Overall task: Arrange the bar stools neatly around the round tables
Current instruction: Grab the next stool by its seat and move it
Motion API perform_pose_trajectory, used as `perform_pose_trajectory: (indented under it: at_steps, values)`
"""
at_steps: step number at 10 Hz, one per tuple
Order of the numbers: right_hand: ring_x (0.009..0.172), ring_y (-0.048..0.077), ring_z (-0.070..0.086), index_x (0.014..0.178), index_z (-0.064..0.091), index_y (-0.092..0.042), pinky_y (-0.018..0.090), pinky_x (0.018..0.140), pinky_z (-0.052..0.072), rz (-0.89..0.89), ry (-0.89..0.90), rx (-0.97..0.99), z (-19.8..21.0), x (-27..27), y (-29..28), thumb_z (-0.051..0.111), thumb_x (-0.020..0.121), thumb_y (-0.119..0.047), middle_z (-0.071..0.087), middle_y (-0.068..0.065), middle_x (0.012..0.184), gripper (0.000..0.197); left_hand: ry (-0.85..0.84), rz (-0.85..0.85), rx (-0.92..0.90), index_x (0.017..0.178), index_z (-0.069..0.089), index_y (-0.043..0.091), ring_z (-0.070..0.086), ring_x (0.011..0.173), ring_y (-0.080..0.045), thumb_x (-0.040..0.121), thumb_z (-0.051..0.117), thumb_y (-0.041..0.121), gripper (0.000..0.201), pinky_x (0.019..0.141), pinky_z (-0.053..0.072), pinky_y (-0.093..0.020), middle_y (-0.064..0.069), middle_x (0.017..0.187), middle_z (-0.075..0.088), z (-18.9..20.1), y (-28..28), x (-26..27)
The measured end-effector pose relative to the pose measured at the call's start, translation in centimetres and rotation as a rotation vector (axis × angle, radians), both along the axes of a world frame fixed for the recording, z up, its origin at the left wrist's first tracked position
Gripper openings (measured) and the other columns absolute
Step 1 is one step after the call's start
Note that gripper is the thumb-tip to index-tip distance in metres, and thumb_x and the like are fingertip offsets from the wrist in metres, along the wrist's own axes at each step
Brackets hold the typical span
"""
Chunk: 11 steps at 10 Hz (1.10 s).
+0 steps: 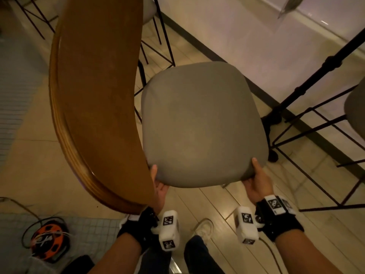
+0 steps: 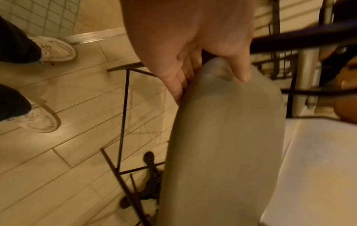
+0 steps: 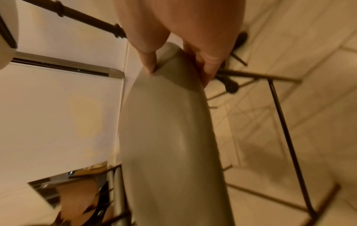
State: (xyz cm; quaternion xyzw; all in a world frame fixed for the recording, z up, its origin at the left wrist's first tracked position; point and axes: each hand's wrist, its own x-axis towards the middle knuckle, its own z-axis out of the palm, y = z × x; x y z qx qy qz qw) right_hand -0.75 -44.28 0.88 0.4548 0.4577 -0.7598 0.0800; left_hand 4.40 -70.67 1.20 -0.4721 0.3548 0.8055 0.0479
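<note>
A bar stool with a grey padded seat [image 1: 203, 123] and thin black metal legs stands in the middle of the head view, right beside the brown round table [image 1: 98, 91]. My left hand [image 1: 158, 182] grips the seat's near left corner, thumb on top and fingers underneath, as the left wrist view shows on the grey seat [image 2: 222, 137]. My right hand [image 1: 256, 178] grips the near right corner the same way, seen from the right wrist on the seat [image 3: 170, 137]. The stool's legs [image 3: 286, 130] reach down to the tiled floor.
Another grey stool [image 1: 355, 107] stands at the right edge, and one more sits behind the table at the top. A black turned table post [image 1: 308, 80] with a cast foot stands near a pale wall. An orange cable reel [image 1: 48, 242] lies bottom left. My white shoes [image 2: 56, 47] are behind the stool.
</note>
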Motion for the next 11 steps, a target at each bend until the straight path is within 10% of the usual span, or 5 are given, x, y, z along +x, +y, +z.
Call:
perform_pose_trajectory:
  at_steps: [2, 5, 6, 8, 11]
  values:
    - [0.098, 0.024, 0.061, 0.13, 0.045, -0.005, 0.037, 0.067, 0.055, 0.056, 0.06, -0.064, 0.2, 1.0, -0.9, 0.057, 0.089, -0.027, 0.063, 0.011, 0.11, 0.048, -0.037, -0.15, -0.098, 0.143, 0.038, 0.008, 0.044, 0.137, -0.027, 0.095, 0.05, 0.036, 0.057, 0.102, 0.043, -0.034, -0.014, 0.149, 0.044, 0.5, -0.5, -1.0]
    - [0.098, 0.029, 0.064, 0.105, 0.056, -0.004, 0.046, 0.083, 0.054, 0.199, 0.046, 0.012, -0.7, 0.6, 1.1, 0.089, 0.034, -0.048, 0.067, 0.015, 0.104, 0.089, -0.024, -0.121, -0.169, 0.141, 0.04, 0.0, 0.05, 0.131, -0.03, 0.097, 0.049, 0.029, 0.054, 0.102, 0.043, -0.035, -0.019, 0.145, 0.047, -0.2, 0.0, -0.6]
    - [0.099, 0.03, 0.062, 0.109, 0.055, -0.002, 0.045, 0.083, 0.052, 0.222, 0.057, -0.017, -1.3, 0.0, 3.0, 0.068, 0.08, -0.029, 0.065, 0.016, 0.107, 0.043, -0.029, -0.094, -0.174, 0.139, 0.041, -0.001, 0.059, 0.103, -0.022, 0.093, 0.054, 0.032, 0.058, 0.1, 0.045, -0.034, -0.018, 0.131, 0.057, -0.1, 2.2, -0.1]
    - [0.093, 0.021, 0.071, 0.106, 0.06, -0.013, 0.038, 0.073, 0.059, 0.379, 0.101, -0.024, -1.7, -3.8, 9.7, 0.088, 0.032, -0.052, 0.075, 0.005, 0.099, 0.088, -0.038, 0.045, -0.203, 0.139, 0.041, -0.001, 0.058, 0.081, -0.009, 0.097, 0.048, 0.03, 0.053, 0.061, 0.054, -0.015, 0.003, 0.092, 0.058, -0.8, 9.6, -0.2]
    - [0.096, 0.024, 0.066, 0.112, 0.058, -0.007, 0.031, 0.062, 0.059, 0.47, 0.076, -0.062, -0.7, -9.1, 18.1, 0.072, 0.074, -0.031, 0.069, 0.009, 0.102, 0.047, -0.062, 0.127, -0.202, 0.14, 0.04, 0.0, 0.058, 0.082, -0.009, 0.097, 0.048, 0.034, 0.056, 0.055, 0.055, -0.013, 0.002, 0.094, 0.058, -1.4, 20.4, -0.5]
